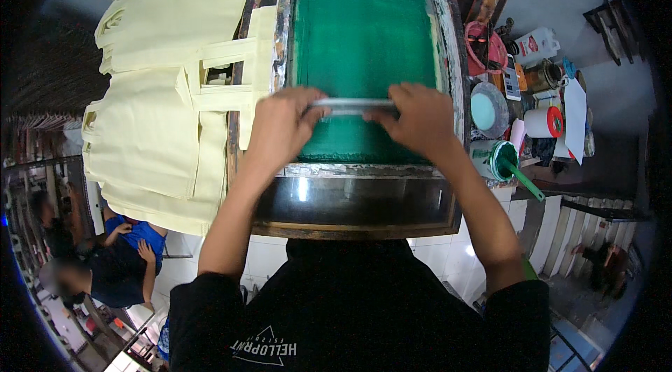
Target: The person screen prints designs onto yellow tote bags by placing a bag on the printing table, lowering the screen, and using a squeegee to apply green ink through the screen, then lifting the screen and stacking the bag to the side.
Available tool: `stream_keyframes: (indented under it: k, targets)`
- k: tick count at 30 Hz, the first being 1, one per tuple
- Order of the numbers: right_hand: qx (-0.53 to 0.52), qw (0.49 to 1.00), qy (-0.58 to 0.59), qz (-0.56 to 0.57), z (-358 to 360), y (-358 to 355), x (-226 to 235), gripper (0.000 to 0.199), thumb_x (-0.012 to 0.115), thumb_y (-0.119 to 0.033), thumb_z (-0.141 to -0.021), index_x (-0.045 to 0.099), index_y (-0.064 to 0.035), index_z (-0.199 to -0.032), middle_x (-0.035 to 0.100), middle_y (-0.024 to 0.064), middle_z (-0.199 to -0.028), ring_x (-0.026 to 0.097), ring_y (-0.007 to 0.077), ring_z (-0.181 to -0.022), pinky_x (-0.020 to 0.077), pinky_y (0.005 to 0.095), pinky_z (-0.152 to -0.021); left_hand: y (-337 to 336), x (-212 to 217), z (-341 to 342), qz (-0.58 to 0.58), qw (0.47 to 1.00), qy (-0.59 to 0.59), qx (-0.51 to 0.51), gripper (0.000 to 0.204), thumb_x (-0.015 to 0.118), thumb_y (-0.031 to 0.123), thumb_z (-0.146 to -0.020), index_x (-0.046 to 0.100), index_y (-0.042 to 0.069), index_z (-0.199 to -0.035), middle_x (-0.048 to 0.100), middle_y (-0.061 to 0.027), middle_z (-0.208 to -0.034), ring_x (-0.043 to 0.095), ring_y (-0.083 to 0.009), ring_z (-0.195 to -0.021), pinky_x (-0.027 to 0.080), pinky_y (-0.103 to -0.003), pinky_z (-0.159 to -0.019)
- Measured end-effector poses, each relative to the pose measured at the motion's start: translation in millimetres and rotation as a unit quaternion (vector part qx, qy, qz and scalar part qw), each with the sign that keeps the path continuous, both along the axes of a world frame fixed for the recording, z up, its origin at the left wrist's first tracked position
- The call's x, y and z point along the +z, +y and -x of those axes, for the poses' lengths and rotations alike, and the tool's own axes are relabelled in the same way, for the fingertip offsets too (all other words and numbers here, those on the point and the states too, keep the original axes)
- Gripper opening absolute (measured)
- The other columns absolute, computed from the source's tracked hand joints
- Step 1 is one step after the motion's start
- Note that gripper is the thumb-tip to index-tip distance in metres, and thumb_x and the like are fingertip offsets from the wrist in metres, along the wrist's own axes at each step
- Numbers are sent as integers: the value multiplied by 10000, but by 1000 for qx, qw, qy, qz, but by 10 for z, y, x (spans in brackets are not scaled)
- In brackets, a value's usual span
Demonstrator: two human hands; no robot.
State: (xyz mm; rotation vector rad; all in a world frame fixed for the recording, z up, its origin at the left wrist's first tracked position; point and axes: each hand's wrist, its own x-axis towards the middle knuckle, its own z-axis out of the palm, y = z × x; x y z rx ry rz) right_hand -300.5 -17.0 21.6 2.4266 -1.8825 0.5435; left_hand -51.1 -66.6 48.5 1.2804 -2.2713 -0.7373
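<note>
Both hands are on one bar: the left hand point(283, 123) has its fingers curled over the left end of the pale squeegee point(348, 107), and the right hand point(420, 116) grips the right end the same way, both thumbs on the near side. The squeegee lies crosswise between the hands, over the printing screen point(283, 36), about two-thirds of the way down its inked area. Green ink point(364, 36) covers nearly all the mesh beyond the hands, and the part just nearer than them is green too, with a thicker line at its near edge; so the spreading looks well advanced, though one picture cannot show which way the bar is travelling or how many passes are made. To the left of the left hand, pale yellow fabric pieces point(147, 127) lie in stacks, and others reach in beside the frame. Their upper faces show no green, so by that sign much of the printing seems left; undersides and whatever lies beneath the screen are hidden. Just right of the right forearm, a tub point(484, 156) of green ink stands uncovered, with a green-handled tool point(523, 181) leaning in it.
</note>
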Motion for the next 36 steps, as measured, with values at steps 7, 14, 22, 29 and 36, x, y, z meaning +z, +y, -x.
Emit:
stream_keyframes:
  k: [7, 14, 22, 29, 36]
  targets:
    - [-3, 999, 34, 1, -172, 699, -94, 314, 751, -352, -785, 606, -88, -874, 603, 67, -864, 630, 267, -808, 511, 431, -658, 681, -136, -183, 102, 994, 40, -19, 171, 765, 85, -815, 758, 52, -982, 742, -127, -961, 705, -305, -910, 549, -382, -779]
    - [48, 995, -9, 92, -105, 781, -79, 182, 720, -194, -768, 616, -106, -888, 615, 57, -924, 624, 251, -873, 508, 398, -726, 826, -587, -606, 195, 981, -9, 4, 1028, 932, 307, -660, 406, 76, -1513, 423, -214, -1563, 390, -405, -1457, 225, -605, -1195]
    - [42, 956, 6, 290, 127, 419, 1218, 207, 713, -184, -757, 663, -101, -940, 663, 56, -986, 647, 252, -876, 526, 380, -735, 438, 197, -435, 231, 928, 282, 77, 1256, 953, 370, -642, 191, 60, -1591, 370, -220, -1592, 394, -362, -1452, 208, -526, -1224]
    - [-32, 958, 2, 285, 278, -380, 2376, 236, 722, -253, -890, 704, -31, -970, 669, 177, -831, 620, 378, -737, 478, 420, -660, -331, -461, -695, 75, 984, -43, 154, 784, 791, 377, -845, 467, 3, -1453, 547, -222, -1396, 452, -401, -1347, 233, -530, -1174]
    - [-74, 965, -16, 252, 388, -852, 2978, 347, 681, -326, -896, 728, 17, -920, 698, 254, -849, 673, 428, -834, 518, 484, -771, -612, -340, -616, -18, 956, -244, 160, 670, 872, 476, -683, 671, 48, -1158, 620, -128, -1247, 489, -339, -1210, 308, -494, -1048]
